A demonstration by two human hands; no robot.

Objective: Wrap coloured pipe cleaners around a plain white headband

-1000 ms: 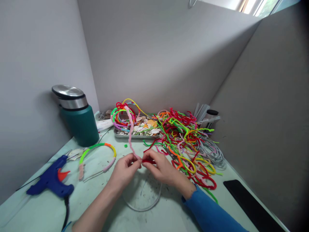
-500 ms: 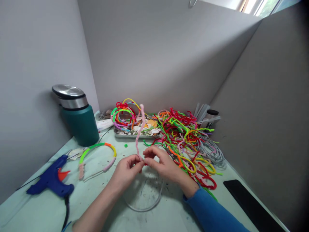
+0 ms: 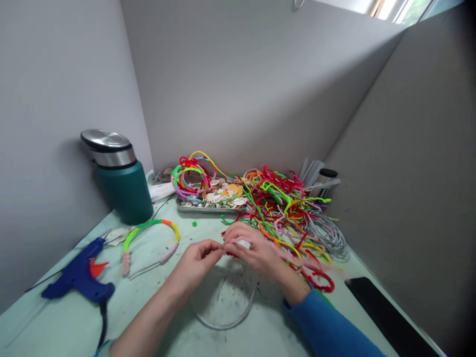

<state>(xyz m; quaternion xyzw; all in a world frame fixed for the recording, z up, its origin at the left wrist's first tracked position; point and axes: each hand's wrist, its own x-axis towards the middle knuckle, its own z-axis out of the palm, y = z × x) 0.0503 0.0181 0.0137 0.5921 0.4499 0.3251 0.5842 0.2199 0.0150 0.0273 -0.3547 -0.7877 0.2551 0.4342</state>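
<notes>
In the middle of the table, a thin grey hoop (image 3: 223, 327) hangs down or lies below my hands, its upper part hidden by my fingers. My left hand (image 3: 199, 260) is closed in a pinch at the top of the hoop, where a pale pink pipe cleaner (image 3: 271, 245) meets it. Close against its fingertips is my right hand (image 3: 256, 255), fingers bent together around the pink strand. The strand's free length runs rightward over the back of my right hand, smeared by motion. A bit of red shows under the right fingers.
A partly wrapped colourful hoop (image 3: 169, 223) and blue glue gun (image 3: 80, 272) lie left, before a green bottle (image 3: 124, 193). Behind stands a metal tray (image 3: 211, 210) of small pieces. A tangled pipe-cleaner heap (image 3: 278, 198) and black slab (image 3: 386, 315) are on the right.
The pink pipe cleaner stood upright above my hands; now it sweeps over to the right across my right hand. The right fingers have closed in. The hoop has shifted slightly right.
</notes>
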